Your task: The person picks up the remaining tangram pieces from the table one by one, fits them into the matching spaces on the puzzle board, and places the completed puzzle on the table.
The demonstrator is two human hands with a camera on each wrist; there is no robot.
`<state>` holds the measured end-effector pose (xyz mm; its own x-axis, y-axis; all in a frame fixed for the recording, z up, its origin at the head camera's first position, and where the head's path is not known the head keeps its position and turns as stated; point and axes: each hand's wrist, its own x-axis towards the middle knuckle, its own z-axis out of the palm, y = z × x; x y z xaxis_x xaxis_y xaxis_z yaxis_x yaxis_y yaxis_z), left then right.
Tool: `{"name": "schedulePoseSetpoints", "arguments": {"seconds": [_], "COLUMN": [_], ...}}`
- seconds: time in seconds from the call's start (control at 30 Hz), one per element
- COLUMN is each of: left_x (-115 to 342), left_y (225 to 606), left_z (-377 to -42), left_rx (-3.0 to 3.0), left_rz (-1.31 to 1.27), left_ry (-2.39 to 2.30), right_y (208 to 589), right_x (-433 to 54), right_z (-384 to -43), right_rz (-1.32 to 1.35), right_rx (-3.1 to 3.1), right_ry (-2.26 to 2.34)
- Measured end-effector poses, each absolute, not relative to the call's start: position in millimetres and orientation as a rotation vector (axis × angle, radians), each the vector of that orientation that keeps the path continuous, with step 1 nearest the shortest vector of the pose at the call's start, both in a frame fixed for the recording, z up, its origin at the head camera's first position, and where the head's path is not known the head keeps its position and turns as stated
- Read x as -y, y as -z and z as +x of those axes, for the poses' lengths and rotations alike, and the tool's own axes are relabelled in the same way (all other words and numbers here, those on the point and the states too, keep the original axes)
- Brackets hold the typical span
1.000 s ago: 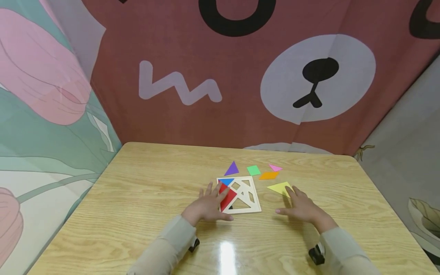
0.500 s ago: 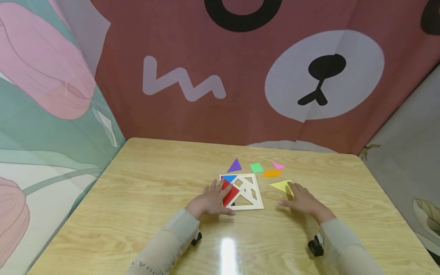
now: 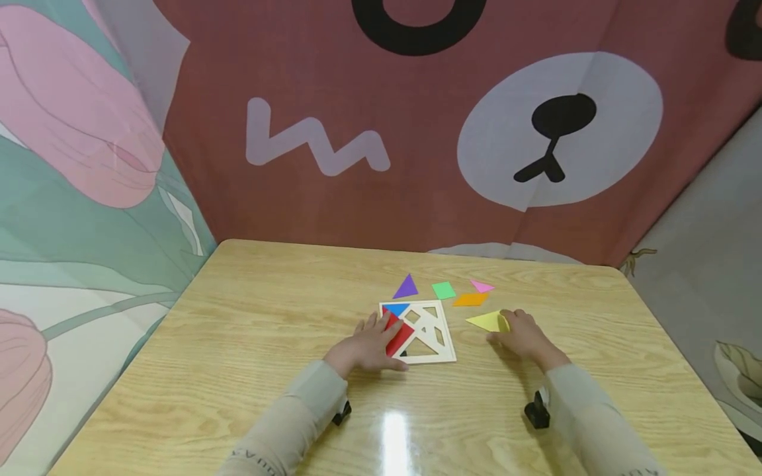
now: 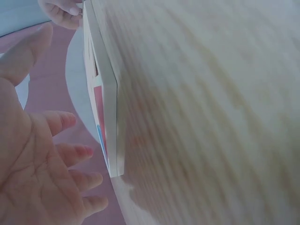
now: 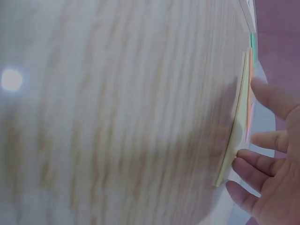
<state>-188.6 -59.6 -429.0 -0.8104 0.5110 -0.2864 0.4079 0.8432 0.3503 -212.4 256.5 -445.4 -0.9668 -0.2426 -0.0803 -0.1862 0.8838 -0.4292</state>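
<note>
Pale cloth covers both forearms, and the sleeves [image 3: 286,423] run off the bottom edge, the lettering on the left one too blurred to read. Small black blocks [image 3: 538,411] sit at the wrists. Smooth, wood-grained tabletop [image 3: 274,297] spreads under everything, streaked by a bright reflection. The left hand [image 3: 369,347] is spread, fingers uncurled, over the left side of a flat, off-white square frame [image 3: 431,360] with cut-out openings; whether its fingertips press down is hard to tell. Beneath those fingers, partly hidden, a glossy red piece [image 3: 400,340] fills one side of the frame, and just beyond it a blue triangle [image 3: 397,309] sits in the far left corner. A small dark patch in the frame's nearest opening cannot be made out. To the frame's right, the right hand [image 3: 524,338] has its fingers loosely bent against a thin yellow triangle [image 3: 485,322], with no firm grip showing. That triangle lies just left of the palm, its right end hidden by the fingers; whether it lies flat or slightly raised is unclear. Farther back lie an orange parallelogram [image 3: 470,300], a green square [image 3: 444,291], a purple triangle [image 3: 407,287] and a little pink triangle [image 3: 481,286]. Behind the tabletop hangs creased, reddish-brown fabric [image 3: 417,198] printed with a cartoon animal, cut off at the top.
</note>
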Motion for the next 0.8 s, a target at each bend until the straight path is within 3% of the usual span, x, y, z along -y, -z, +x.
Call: {"name": "schedulePoseSetpoints", "arguments": {"seconds": [0.8], "left_x": [59], "left_y": [435], "left_z": [-193], "left_rx": [-2.668], "left_rz": [0.696], "left_ry": [-0.339], "right_y": [452], "right_x": [-263], "right_z": [-228], "right_rz": [-0.215], "right_rx": [-2.959], "right_ry": [0.730]}}
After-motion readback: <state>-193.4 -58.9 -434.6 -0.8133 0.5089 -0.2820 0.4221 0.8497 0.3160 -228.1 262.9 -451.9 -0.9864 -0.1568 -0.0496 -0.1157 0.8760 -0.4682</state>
